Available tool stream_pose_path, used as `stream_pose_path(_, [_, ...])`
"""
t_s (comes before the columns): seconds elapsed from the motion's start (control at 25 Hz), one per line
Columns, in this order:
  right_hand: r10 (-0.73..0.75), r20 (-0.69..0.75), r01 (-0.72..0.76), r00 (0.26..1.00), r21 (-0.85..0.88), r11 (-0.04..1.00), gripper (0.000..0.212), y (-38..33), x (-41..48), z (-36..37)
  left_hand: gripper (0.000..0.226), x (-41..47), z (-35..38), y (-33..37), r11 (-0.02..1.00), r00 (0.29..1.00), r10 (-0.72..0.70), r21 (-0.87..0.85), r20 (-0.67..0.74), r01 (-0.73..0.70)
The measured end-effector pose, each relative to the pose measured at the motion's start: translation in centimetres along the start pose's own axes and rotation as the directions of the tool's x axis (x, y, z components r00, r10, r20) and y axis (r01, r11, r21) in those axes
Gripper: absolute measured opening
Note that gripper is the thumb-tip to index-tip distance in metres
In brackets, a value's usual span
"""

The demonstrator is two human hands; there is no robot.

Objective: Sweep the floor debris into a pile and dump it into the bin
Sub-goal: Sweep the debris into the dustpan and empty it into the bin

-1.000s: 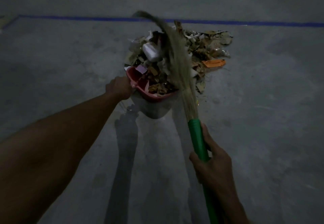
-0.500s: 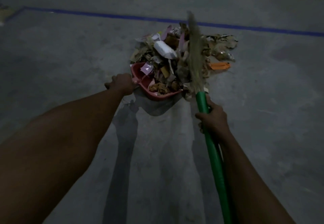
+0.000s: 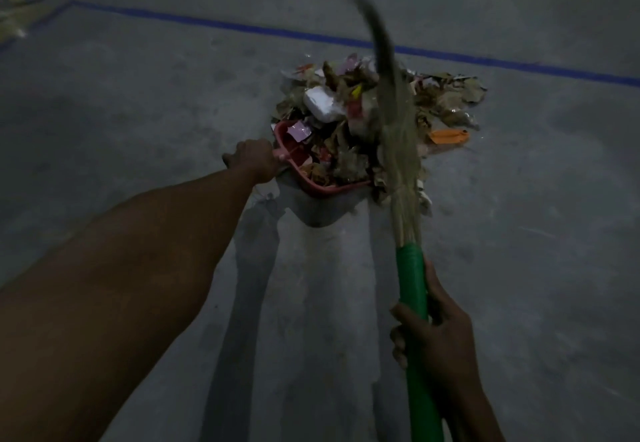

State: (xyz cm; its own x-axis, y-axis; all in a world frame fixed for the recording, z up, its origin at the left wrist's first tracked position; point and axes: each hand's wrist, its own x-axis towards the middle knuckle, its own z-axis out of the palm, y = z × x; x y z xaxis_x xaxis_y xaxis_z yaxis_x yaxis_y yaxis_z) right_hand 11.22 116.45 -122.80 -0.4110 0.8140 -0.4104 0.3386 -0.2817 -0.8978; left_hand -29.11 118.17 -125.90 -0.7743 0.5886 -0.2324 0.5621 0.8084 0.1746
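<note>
On a dim concrete floor (image 3: 138, 112), the left grip (image 3: 252, 161) is curled round the handle of a red dustpan (image 3: 322, 188), while the right grip (image 3: 436, 334) is wrapped round the green shaft of a broom (image 3: 410, 275), just below its soft, blurred bristles (image 3: 398, 130). The debris pile (image 3: 363, 123) lies partly in the pan and partly on the floor beyond it, near a blue line (image 3: 207, 24). It is made up of dry leaves, paper scraps and a white block (image 3: 323, 104), probably light, loose and easily scattered. The loaded pan likely needs a firm hold at its handle and a level carry; no bin is in view.
</note>
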Motion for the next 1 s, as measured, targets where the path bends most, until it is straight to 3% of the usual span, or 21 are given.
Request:
stream_pose_path(0.2, [0.044, -0.094, -0.046, 0.995, -0.018, 0.999, 0.081, -3.3, 6.4, 1.2, 0.032, 0.3, 0.2, -1.2, 0.996, 0.996, 0.084, 0.019, -0.005, -0.084])
stream_pose_path(0.48, [0.058, 0.041, -0.043, 0.998, -0.3, 0.953, 0.086, -1.9, 6.4, 6.0, 0.032, 0.3, 0.3, -1.3, 0.97, 0.971, 0.238, 0.041, 0.037, -0.239])
stream_pose_path(0.6, [0.07, 0.066, -0.051, 0.995, -0.257, 0.965, 0.087, -0.9, 2.8, 6.3, 0.036, 0.4, 0.3, -1.5, 0.964, 0.965, 0.259, 0.047, 0.036, -0.26])
stream_pose_path(0.8, [0.054, -0.086, -0.065, 0.995, -0.133, 0.989, 0.088, -1.1, -3.5, 5.3, 0.036, 0.6, 0.7, -1.7, 0.969, 0.97, 0.243, 0.045, 0.026, -0.244])
stream_pose_path(1.0, [-0.128, -0.064, 0.113, 0.99, -0.202, 0.973, 0.092, -4.4, -1.8, 6.0, 0.039, 0.8, 0.9, -2.2, 0.972, 0.972, 0.231, 0.042, 0.045, -0.233])
